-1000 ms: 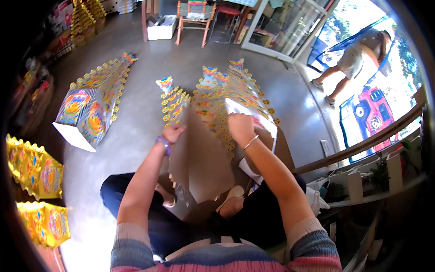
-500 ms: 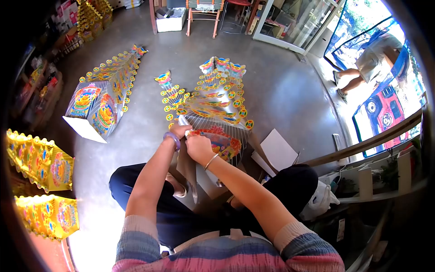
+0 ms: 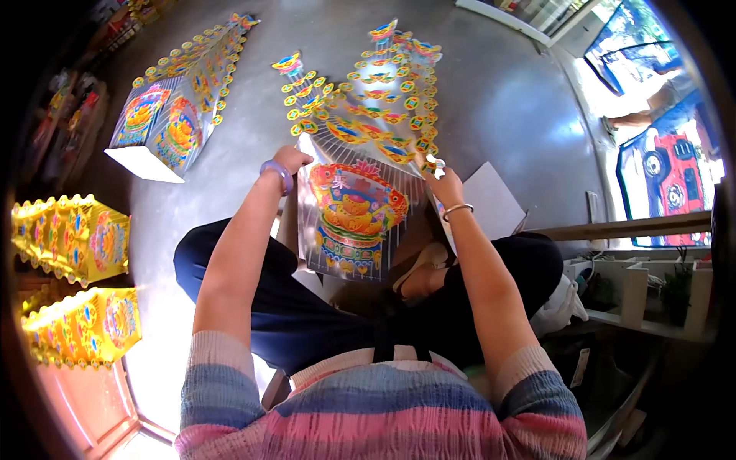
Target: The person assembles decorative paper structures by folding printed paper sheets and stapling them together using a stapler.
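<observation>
A silver foil cardboard decoration (image 3: 353,218), printed with a colourful figure and red fish, lies between my knees. Its far part spreads over the floor as cut-out strips (image 3: 376,96) edged with round coin shapes. My left hand (image 3: 291,159), below a purple bangle, is closed on the front panel's upper left edge. At the upper right corner, the fingers of my right hand (image 3: 445,185) pinch the foil cardboard; a thin bracelet circles that wrist. Part of the decoration's underside is hidden by the panel.
A similar silver decoration (image 3: 165,126) stands on the floor at left. Two gold ones (image 3: 77,238) are nearer me. White cardboard (image 3: 487,203) leans by my right knee. A wooden rail (image 3: 629,226) and white planter (image 3: 632,295) stand at right. Beyond the doorway are a person's leg (image 3: 632,123) and a red vehicle (image 3: 678,180).
My hands have parted: the right hand has gone from beside the left to the panel's right corner. The printed panel now shows fully. The view has shifted, and the person outside is less visible.
</observation>
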A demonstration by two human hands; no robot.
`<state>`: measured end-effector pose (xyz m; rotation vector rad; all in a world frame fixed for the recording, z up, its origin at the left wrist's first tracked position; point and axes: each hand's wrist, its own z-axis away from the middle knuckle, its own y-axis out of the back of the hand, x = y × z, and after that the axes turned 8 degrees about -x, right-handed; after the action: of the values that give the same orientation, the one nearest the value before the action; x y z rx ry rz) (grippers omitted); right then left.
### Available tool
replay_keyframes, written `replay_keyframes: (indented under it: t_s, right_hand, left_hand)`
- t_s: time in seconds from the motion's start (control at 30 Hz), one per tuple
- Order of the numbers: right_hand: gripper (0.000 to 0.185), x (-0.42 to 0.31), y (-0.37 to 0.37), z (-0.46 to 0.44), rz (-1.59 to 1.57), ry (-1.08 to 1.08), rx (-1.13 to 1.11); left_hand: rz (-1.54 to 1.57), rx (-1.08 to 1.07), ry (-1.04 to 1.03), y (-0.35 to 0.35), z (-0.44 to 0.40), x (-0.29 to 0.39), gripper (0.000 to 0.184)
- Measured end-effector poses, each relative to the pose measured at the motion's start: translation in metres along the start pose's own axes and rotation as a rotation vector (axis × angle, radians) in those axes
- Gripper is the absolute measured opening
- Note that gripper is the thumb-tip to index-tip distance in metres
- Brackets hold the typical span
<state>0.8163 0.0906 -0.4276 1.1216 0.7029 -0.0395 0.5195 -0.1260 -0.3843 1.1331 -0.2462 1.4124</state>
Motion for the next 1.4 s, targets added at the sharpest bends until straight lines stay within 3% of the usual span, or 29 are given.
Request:
replay_keyframes:
  t_s: [0.13,0.37,0.43,0.47,0.5,0.53,0.57,0.67,0.7,0.73,0.9,1.03,1.13,1.2,1.23,1.27,1.3,1.33,1.4]
  right_hand:
    - [0.046,-0.006,-0.018,0.010,0.071,-0.004,-0.070]
    - [0.030,0.010,-0.063,-0.006,-0.163,-0.013,-0.111]
    - [0.031,0.011,-0.076,-0.009,-0.198,-0.059,-0.189]
    - [0.030,0.023,-0.094,-0.013,-0.185,-0.071,-0.241]
    - [0.030,0.003,-0.083,0.002,-0.145,-0.111,-0.143]
    - [0.028,0.013,-0.100,-0.006,0.032,-0.054,-0.198]
    - [0.027,0.013,-0.099,-0.006,-0.189,-0.092,-0.219]
    - [0.024,0.006,-0.082,-0.002,-0.126,-0.143,-0.144]
    - [0.026,0.008,-0.081,-0.004,-0.145,-0.117,-0.122]
    - [0.027,0.004,-0.075,-0.001,-0.137,-0.121,-0.122]
    - [0.026,0.005,-0.083,0.000,-0.176,-0.114,-0.073]
    - [0.028,0.004,-0.081,0.003,-0.164,-0.101,-0.088]
    - [0.026,-0.002,-0.075,0.001,-0.240,-0.123,-0.088]
    - [0.026,-0.009,-0.067,-0.004,-0.293,-0.136,-0.089]
    - [0.027,-0.015,-0.062,-0.003,-0.318,-0.183,-0.101]
    - [0.025,-0.018,-0.061,-0.003,-0.359,-0.158,-0.106]
    - [0.026,-0.017,-0.066,-0.005,-0.394,-0.151,-0.136]
    - [0.026,-0.024,-0.065,-0.003,-0.420,-0.168,-0.092]
    - [0.028,-0.028,-0.065,-0.009,-0.448,-0.169,-0.266]
  left_hand:
    - [0.135,0.068,0.057,-0.004,-0.012,-0.019,0.026]
    - [0.187,0.054,0.101,0.007,-0.006,-0.022,0.022]
    - [-0.426,0.104,-0.088,0.010,0.015,-0.002,0.024]
    - [-0.189,0.149,-0.149,0.006,0.013,-0.017,0.027]
    - [-0.202,0.163,-0.162,0.004,0.019,-0.008,0.025]
    - [-0.154,0.085,-0.142,0.005,0.017,-0.009,0.023]
    - [-0.098,0.024,-0.144,0.008,0.013,-0.013,0.016]
    - [0.353,-0.011,0.007,0.005,-0.022,-0.049,0.015]
    - [0.290,-0.004,0.032,0.005,-0.014,-0.029,0.018]
    - [0.417,0.006,0.023,0.001,-0.016,-0.028,0.021]
    - [0.047,0.073,-0.099,0.004,-0.025,-0.008,0.034]
    - [-0.041,0.088,-0.161,0.009,-0.018,0.047,0.064]
    - [-0.289,0.204,-0.234,0.010,-0.013,0.095,0.066]
    - [-0.373,0.243,-0.325,0.016,-0.011,0.129,0.061]
    - [-0.499,0.117,-0.309,0.025,-0.014,0.149,0.052]
    - [-0.432,-0.001,-0.376,0.031,-0.027,0.154,0.045]
    - [-0.631,0.050,-0.342,0.034,-0.029,0.168,0.044]
    - [-0.627,0.039,-0.355,0.030,-0.011,0.197,0.043]
    - [-0.654,0.016,-0.343,0.018,0.028,0.254,0.043]
